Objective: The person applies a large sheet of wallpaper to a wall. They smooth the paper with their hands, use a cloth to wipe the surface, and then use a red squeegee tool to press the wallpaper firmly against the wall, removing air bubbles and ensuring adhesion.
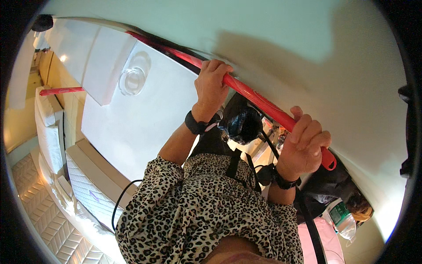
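Note:
A long red pole (260, 99), like a broom or mop handle, runs diagonally across the view. Its lower right end has a loop for hanging. My left hand (214, 84) grips it near the middle, with the fingers curled over it. Close to the loop end, my right hand (303, 143) is wrapped around the same pole. Beyond my left hand the pole runs along the gap between a white panel or tabletop (132, 128) and a large pale green surface (280, 26). Its far end is hidden.
A clear round dish-like piece (133, 79) is on the white surface. Another red bar (62, 90) sticks out at left, near a quilted mattress (95, 178). A shiny black bag (244, 122) lies below the pole. At lower right are a plastic bottle (341, 214) and pink material (319, 237).

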